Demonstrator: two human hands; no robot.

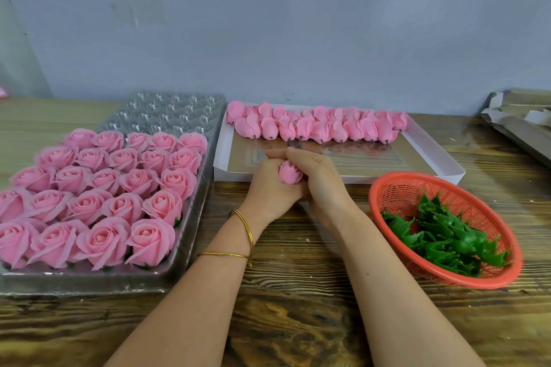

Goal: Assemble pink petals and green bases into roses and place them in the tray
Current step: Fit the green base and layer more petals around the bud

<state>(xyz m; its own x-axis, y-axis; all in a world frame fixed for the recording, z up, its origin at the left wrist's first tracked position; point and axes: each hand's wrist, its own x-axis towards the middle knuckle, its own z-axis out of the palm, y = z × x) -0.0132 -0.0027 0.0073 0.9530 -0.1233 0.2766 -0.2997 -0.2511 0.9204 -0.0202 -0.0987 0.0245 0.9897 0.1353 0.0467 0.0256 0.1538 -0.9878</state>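
A closed pink rose bud [289, 175] sits between both hands at the middle of the table. My left hand [268, 185] curls round it from the left, and my right hand [320, 179] wraps it from the right with fingers over the top. Its underside is hidden, so I cannot tell whether a green base is on it. Several finished pink roses [98, 188] fill the near rows of the clear plastic tray [190, 235] on the left. Loose pink petal buds [316, 126] lie in a row at the back of a white box [441, 164]. Green bases [444, 235] lie in a red basket [384, 188].
The tray's far cells [170, 112] hold nothing. The wooden table [298, 292] runs to the grey wall behind. Cardboard pieces [518, 119] lie at the far right. Two gold bangles [244, 235] circle my left wrist.
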